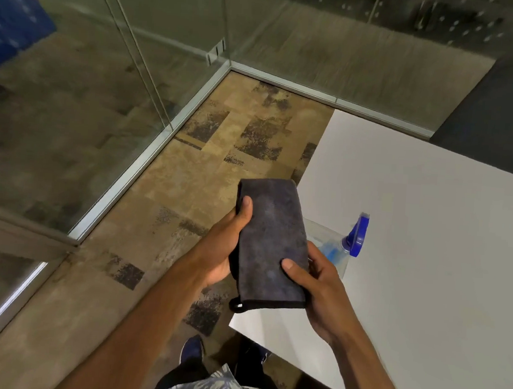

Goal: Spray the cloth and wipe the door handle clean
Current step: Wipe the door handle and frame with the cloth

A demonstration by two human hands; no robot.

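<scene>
Cloth (271, 244), folded, is clasped from both sides by left hand (225, 247) and right hand (318, 289). Spray bottle (347, 246) lies on the tabletop (428, 236) just beyond the right grip; reaching one-handed may let the fold fall open.

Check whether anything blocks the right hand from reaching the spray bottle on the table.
Nothing visible blocks it. The spray bottle lies on the white table just beyond the right hand, partly hidden behind it. But both the right hand and left hand hold the folded cloth, so one must let go first.
</scene>
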